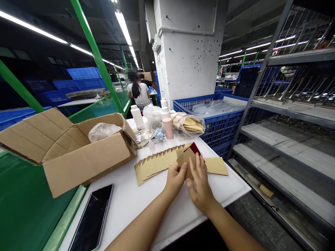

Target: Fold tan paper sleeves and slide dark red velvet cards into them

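My left hand (176, 177) is closed on a tan paper sheet (185, 161), thumb on its near face. A dark red piece (193, 149) shows behind its upper edge; I cannot tell whether it is the sheet's other side. My right hand (200, 186) lies against the right part of the sheet with fingers stretched out. Left of the hands, a row of overlapping tan sheets (157, 162) is fanned across the white table. Another tan sheet (216, 166), with a thin dark red edge, rests to the right, partly behind my right fingers.
An open cardboard box (89, 164) stands at the left, near a phone (91, 216). Behind the sheets are a pink bottle (168, 128), white bottles (137, 116) and a plastic bag of tan sheets (190, 124). A blue crate (220, 127) and metal rack (282, 146) flank the right.
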`<state>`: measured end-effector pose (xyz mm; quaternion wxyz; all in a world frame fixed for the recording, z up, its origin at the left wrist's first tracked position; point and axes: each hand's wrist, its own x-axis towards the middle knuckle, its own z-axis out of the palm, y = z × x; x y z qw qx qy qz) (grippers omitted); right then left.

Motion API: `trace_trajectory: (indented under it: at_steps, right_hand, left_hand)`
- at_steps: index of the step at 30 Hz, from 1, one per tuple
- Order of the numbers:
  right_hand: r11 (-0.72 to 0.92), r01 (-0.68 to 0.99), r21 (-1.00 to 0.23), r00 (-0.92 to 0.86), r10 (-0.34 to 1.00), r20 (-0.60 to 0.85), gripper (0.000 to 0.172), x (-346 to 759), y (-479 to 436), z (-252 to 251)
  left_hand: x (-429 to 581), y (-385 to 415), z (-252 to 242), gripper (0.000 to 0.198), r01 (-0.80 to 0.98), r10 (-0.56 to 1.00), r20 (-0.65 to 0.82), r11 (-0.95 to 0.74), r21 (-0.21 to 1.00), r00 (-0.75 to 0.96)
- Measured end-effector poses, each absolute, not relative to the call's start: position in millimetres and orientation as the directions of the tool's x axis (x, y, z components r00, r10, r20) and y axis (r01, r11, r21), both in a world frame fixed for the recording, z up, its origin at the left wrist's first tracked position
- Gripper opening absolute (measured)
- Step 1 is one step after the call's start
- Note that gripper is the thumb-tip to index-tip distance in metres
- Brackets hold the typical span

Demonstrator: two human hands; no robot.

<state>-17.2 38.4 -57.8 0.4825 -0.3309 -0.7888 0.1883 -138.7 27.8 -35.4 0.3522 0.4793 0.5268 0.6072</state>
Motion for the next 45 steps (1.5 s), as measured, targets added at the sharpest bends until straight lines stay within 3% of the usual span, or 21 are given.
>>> trace_trajectory:
  at_steps: [2,4,7,9,12,14,17,19,21,23,26,28,30,32,36,39,42,45]
  right_hand:
    - [0.574,0.207,-0.793,-0.096,0.818,0.567,0.066,-12,45,-59]
    - [0.373,-0.024,-0.928,0.029,0.928,0.372,0.063,-9,54,-61]
    - [0.141,-0.305,-0.942,-0.044,0.986,0.162,0.043,-6,66,-66]
    - [0.122,-0.371,-0.921,0.03,0.992,0.119,0.039,-2,70,-68]
    - [0.282,-0.239,-0.929,0.287,0.935,0.21,0.04,6,68,-66]
    - [0.479,-0.004,-0.878,0.3,0.838,0.456,0.037,10,63,-64]
    - [0.761,0.288,-0.581,-0.068,0.621,0.781,0.038,10,57,-61]
    - [0.835,0.369,-0.408,-0.324,0.527,0.786,0.044,5,54,-59]
    - [0.853,0.396,-0.34,-0.462,0.505,0.729,0.046,1,53,-56]
    - [0.848,0.366,-0.383,-0.469,0.523,0.711,0.051,0,52,-54]
    - [0.736,0.281,-0.616,-0.231,0.675,0.701,0.06,3,56,-55]
    - [0.612,0.184,-0.769,-0.112,0.79,0.603,0.045,6,61,-59]
    - [0.526,0.115,-0.842,-0.106,0.85,0.516,0.024,7,67,-63]
    - [0.474,0.064,-0.878,-0.089,0.879,0.468,0.016,7,70,-67]
    - [0.362,-0.077,-0.929,-0.074,0.927,0.368,0.019,4,73,-75]
    - [0.368,-0.047,-0.929,-0.097,0.924,0.371,0.027,2,74,-81]
    - [0.395,-0.009,-0.919,-0.117,0.912,0.393,0.035,1,74,-83]
    - [0.417,0.0,-0.909,-0.184,0.894,0.41,0.044,0,72,-82]
  left_hand:
    - [-141,29,-37,0.042,-0.008,0.935,0.14,-0.151,0.989,-0.327]
    - [-143,29,-39,0.045,-0.081,0.943,0.09,-0.122,0.989,-0.32]
    - [-145,30,-40,0.046,-0.114,0.957,0.068,-0.103,0.988,-0.283]
    - [-146,31,-42,0.045,-0.109,0.957,0.055,-0.09,0.99,-0.286]
    - [-148,35,-44,0.048,-0.102,0.931,0.01,-0.05,0.994,-0.364]
    - [-149,36,-44,0.05,-0.11,0.919,-0.021,-0.024,0.994,-0.394]
    - [-148,36,-41,0.049,-0.118,0.934,0.006,-0.052,0.992,-0.357]
    - [-146,34,-39,0.049,-0.12,0.944,0.072,-0.116,0.986,-0.323]
    - [-144,32,-37,0.05,-0.097,0.945,0.116,-0.152,0.984,-0.307]
    - [-143,31,-37,0.047,-0.053,0.946,0.117,-0.139,0.989,-0.303]
    - [-143,32,-42,0.042,0.009,0.959,0.127,-0.129,0.992,-0.253]
    - [-144,33,-46,0.037,0.064,0.966,0.179,-0.17,0.983,-0.188]
    - [-144,34,-49,0.03,0.132,0.959,0.252,-0.236,0.963,-0.127]
    - [-144,35,-50,0.027,0.169,0.947,0.312,-0.296,0.94,-0.08]
    - [-143,36,-47,0.07,0.133,0.93,0.361,-0.351,0.927,-0.066]
    - [-142,36,-46,0.093,0.017,0.932,0.357,-0.356,0.934,-0.062]
    - [-141,37,-46,0.1,-0.063,0.94,0.334,-0.338,0.939,-0.073]
    - [-138,36,-49,0.094,-0.079,0.952,0.281,-0.291,0.953,-0.121]
